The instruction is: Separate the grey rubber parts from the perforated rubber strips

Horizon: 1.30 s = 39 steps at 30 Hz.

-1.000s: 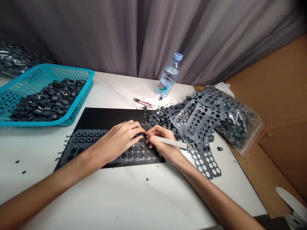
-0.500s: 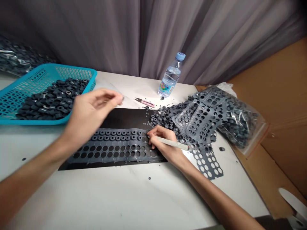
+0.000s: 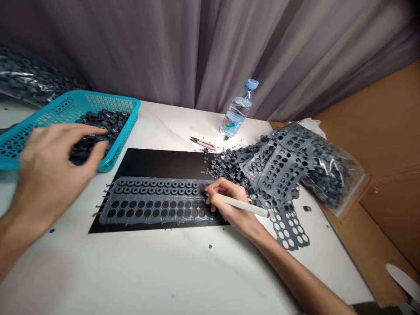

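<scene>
My left hand (image 3: 59,166) is over the near side of the blue plastic basket (image 3: 98,94), thumb and fingers apart with nothing visible between them. Inside the basket lie many dark grey rubber rings (image 3: 110,122). My right hand (image 3: 229,201) grips a white pen-like tool (image 3: 244,204), whose working tip is hidden by the fingers. Those fingers touch the right end of a dark rubber sheet (image 3: 144,197), which lies on a black mat (image 3: 157,162). Two upper rows of the sheet carry rings; its two lower rows are round holes.
Loose rings and perforated scrap sheets (image 3: 275,166) are heaped at the right beside a clear zip bag (image 3: 331,175). Pink thread snips (image 3: 203,143) and a water bottle (image 3: 238,109) stand behind the mat. Another filled plastic bag (image 3: 33,78) is at the far left.
My left hand has moved left from above the sheet to the basket, and its pinched fingers have spread. My right hand stays at the sheet's right end with the tool.
</scene>
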{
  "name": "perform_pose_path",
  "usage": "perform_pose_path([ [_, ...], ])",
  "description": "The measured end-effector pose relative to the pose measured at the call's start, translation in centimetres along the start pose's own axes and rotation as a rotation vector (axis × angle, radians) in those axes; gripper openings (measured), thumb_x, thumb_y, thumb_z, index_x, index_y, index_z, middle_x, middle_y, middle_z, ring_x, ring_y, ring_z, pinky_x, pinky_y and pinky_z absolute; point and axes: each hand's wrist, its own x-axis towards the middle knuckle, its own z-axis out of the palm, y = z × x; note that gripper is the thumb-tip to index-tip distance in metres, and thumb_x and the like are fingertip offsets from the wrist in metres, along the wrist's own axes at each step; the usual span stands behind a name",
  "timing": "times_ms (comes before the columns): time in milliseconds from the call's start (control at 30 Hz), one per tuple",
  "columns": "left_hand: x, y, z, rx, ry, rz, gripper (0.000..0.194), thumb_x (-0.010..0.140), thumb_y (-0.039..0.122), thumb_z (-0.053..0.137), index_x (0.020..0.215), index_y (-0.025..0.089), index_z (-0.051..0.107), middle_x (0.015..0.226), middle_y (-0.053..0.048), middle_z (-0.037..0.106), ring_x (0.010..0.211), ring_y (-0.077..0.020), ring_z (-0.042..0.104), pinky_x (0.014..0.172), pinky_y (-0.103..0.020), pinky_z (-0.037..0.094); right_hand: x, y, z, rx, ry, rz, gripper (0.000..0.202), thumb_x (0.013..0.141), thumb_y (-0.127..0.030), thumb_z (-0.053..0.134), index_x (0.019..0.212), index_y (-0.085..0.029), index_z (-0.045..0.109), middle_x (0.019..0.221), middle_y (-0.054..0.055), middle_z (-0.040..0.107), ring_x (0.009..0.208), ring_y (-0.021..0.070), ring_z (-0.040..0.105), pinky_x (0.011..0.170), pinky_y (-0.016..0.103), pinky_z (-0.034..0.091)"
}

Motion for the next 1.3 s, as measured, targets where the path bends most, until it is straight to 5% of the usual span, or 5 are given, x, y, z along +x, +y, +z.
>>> perform_pose_path([
  [100,0.2,4.2,2.3,0.071,-0.071,0.124,0.025,0.11,0.04,0.051,0.121,0.026,0.069,0.123,-0.001,0.071,0.126,-0.0261,0.061,0.111,-0.049,0.043,0.0,0.0,0.3,0.042,-0.05,0.043,0.009,0.097,-0.028,0.065,0.095,-0.02,0.068,0.078,0.001,0.072,0.063,0.0131,0.064,0.058,0.023,0.046],
  [300,-0.8,9.3,7.2,-0.054,-0.465,0.39,0.019,0.11,0.027,0.054,0.117,0.022,0.071,0.112,-0.005,0.071,0.102,-0.0247,0.062,0.092,-0.043,0.045,0.3,-0.3,0.5,0.076,-0.082,0.032,0.012,0.097,-0.03,0.067,0.093,-0.02,0.068,0.078,0.001,0.072,0.064,0.0135,0.063,0.063,0.025,0.049],
  [833,-2.3,9.7,9.2,-0.071,-0.474,0.434,0.025,0.113,0.022,0.047,0.109,0.016,0.071,0.11,-0.007,0.068,0.1,-0.0246,0.06,0.09,-0.042,0.042,0.3,-0.4,0.6,-0.025,-0.083,0.015,0.012,0.097,-0.029,0.065,0.089,-0.02,0.067,0.074,-0.001,0.07,0.064,0.0142,0.062,0.062,0.025,0.046],
  [1033,-2.9,9.5,9.8,-0.35,-0.376,0.15,0.017,0.111,0.027,0.056,0.102,0.021,0.07,0.106,-0.002,0.071,0.1,-0.0191,0.064,0.096,-0.037,0.044,0.2,-0.6,0.7,-0.094,-0.08,-0.016,0.012,0.096,-0.027,0.064,0.086,-0.021,0.066,0.071,-0.002,0.066,0.064,0.0139,0.06,0.061,0.024,0.044],
  [1300,-2.7,8.9,9.5,-0.372,-0.528,0.114,0.015,0.111,0.029,0.055,0.116,0.025,0.069,0.119,-0.002,0.066,0.114,-0.02,0.062,0.105,-0.035,0.044,0.3,-0.3,0.5,0.147,-0.07,0.048,0.004,0.093,-0.023,0.064,0.093,-0.02,0.067,0.079,0.001,0.073,0.063,0.0135,0.065,0.063,0.025,0.051],
])
